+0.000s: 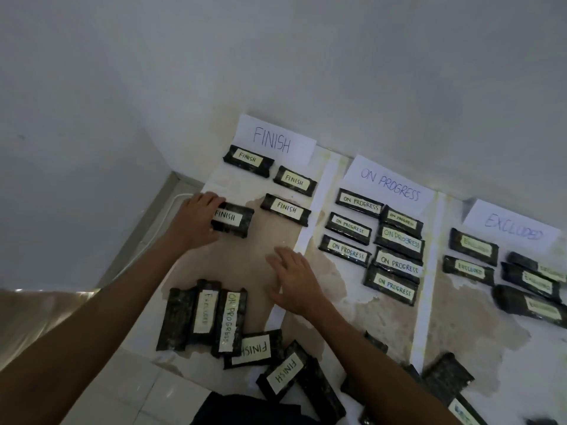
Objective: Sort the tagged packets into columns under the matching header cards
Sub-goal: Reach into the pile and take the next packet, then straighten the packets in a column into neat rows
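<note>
The floor [270,240] is the biggest thing here, with pale strips splitting it into three columns. At 12 o'clock from your hands sits the big white FINISH card [274,139]. Under it lie three dark packets tagged FINISH: one at the top left [248,161], one to its right [295,180], and one lower down [286,209]. At 2 o'clock is the ON PROGRESS card [388,184], with seven packets [395,265] under it in two rows, some touching each other. At 3 o'clock is the EXCLUDED card [511,230], with five packets [474,246] below it, the right ones stacked on each other.

Near you, at 6 o'clock, is the loose pile [233,326] not yet sorted. In it you can read one EXCLUDED tag, one ON PROGRESS tag and two FINISH tags. One packet at the left shows no tag. More packets lie at 5 o'clock, partly hidden by your right arm.

Your left arm reaches out toward 11 o'clock. Your left hand [196,219] grips the left end of a fourth FINISH packet [233,219], which lies on the floor in the FINISH column, left of the lower one. Fingers curl over its top edge and your thumb is at its near edge.

Your right hand [294,280] is flat and spread, palm down, over the bare floor between the pile and the columns. It holds nothing.
</note>
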Demonstrator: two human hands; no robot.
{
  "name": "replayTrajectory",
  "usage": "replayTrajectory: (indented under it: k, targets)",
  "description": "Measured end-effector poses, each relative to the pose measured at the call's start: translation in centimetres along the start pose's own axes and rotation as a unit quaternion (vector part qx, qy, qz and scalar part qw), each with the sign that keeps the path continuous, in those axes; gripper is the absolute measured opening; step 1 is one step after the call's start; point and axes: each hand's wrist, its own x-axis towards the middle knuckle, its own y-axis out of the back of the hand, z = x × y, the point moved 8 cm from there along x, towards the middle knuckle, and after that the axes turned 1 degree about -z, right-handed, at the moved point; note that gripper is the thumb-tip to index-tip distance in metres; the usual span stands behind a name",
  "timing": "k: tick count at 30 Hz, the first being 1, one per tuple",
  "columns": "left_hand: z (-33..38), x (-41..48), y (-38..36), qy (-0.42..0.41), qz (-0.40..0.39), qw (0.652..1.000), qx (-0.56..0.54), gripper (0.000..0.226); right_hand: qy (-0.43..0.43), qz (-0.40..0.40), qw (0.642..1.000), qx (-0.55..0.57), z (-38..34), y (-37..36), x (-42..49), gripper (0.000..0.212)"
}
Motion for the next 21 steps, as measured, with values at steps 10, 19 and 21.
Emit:
replayTrajectory:
  k: [10, 19, 21]
  targets:
    - [-2.5, 7.9, -0.9, 0.013, -0.026, 0.999, -0.018, 0.073, 0.021, 0.054, 0.998, -0.027, 1.0, -0.8, 2.5, 0.067]
    - [-2.1, 7.7, -1.1, 0.023, -0.033, 0.999, -0.032, 0.074, -0.002, 0.042, 0.999, -0.010, 0.7, -0.8, 2.5, 0.064]
    - [-1.6, 6.2, -0.7, 0.035, -0.016, 0.998, -0.056, 0.071, -0.014, 0.037, 0.999, 0.014, -0.1, -0.3, 2.3, 0.061]
